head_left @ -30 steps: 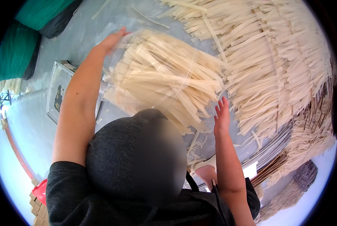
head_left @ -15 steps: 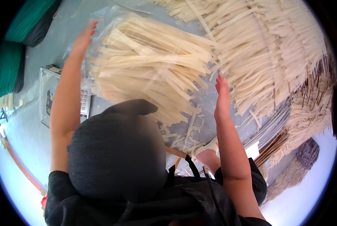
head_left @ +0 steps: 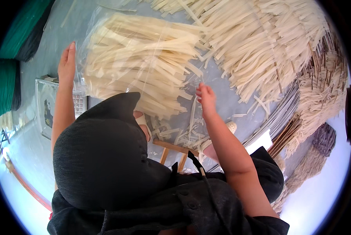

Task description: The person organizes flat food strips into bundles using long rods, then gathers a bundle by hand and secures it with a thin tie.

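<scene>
A clear plastic bag (head_left: 120,58) of long cream flat strips lies on the grey floor (head_left: 54,35). My left hand (head_left: 67,62) is at the bag's left edge, fingers extended close together; whether it touches the plastic I cannot tell. Low and right of the bag, my right hand (head_left: 205,98) hangs with its fingers loosely bent and apart, holding nothing visible. Loose scraps (head_left: 191,121) of strip lie below it.
Layered cream strips (head_left: 257,47) cover the upper right, beside long rods (head_left: 273,117). A metal scale with a keypad (head_left: 46,109) stands left, below green bundles (head_left: 5,88). A wooden stool (head_left: 171,148) and my sandalled feet (head_left: 142,125) are under me.
My left hand has moved left and, over the last half second, down. My right hand has drawn left, fingers now more bent. The bag appears further left and higher as the view shifts.
</scene>
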`<control>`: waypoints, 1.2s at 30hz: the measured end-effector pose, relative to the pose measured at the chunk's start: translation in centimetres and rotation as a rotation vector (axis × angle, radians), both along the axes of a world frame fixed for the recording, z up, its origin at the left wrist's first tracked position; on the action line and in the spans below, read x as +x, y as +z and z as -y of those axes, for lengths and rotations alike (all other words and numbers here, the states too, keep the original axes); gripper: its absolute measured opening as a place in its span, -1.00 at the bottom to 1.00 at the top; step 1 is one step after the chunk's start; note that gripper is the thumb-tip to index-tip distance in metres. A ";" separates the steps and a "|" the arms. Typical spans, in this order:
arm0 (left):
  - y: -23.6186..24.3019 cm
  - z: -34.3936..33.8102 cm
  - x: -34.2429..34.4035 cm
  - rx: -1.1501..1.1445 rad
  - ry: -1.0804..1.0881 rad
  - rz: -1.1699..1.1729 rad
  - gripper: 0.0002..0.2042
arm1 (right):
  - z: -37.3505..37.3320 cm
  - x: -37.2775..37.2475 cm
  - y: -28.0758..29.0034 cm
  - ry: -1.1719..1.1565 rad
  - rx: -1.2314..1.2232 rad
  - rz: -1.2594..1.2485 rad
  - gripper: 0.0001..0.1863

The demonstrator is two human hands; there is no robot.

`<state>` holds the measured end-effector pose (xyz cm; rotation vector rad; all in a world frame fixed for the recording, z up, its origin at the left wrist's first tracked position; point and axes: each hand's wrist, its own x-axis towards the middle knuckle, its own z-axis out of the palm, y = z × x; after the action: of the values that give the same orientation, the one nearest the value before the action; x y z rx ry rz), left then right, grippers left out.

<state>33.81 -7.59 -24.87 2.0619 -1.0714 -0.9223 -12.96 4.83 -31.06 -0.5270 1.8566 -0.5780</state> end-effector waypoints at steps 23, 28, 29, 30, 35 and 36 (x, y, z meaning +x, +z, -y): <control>4.6 -1.0 -17.1 -0.057 -0.709 -0.207 -0.77 | 9.9 5.1 1.7 -0.229 -0.167 0.572 -0.65; 4.1 -0.9 -15.8 0.062 -0.677 -0.296 -0.73 | 9.9 0.2 -1.0 -0.111 -0.203 0.200 -0.64; 4.2 -0.9 -15.7 0.064 -0.677 -0.297 -0.73 | 10.3 -0.6 -1.3 -0.115 -0.266 0.102 -0.58; 4.5 -1.0 -15.6 0.061 -0.678 -0.311 -0.73 | 11.2 -1.3 -1.7 -0.114 -0.263 0.102 -0.58; 5.6 -0.5 -15.3 0.079 -0.698 -0.376 -0.73 | 17.8 0.2 0.5 -0.095 -0.250 0.076 -0.22; 5.6 -0.6 -15.3 0.077 -0.717 -0.424 -0.73 | 18.5 1.8 1.2 -0.089 -0.251 0.084 -0.22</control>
<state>18.54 -6.96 -19.28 1.4194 -1.5648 -1.6754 -11.21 -13.69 -29.84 -0.5778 1.7447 -0.8869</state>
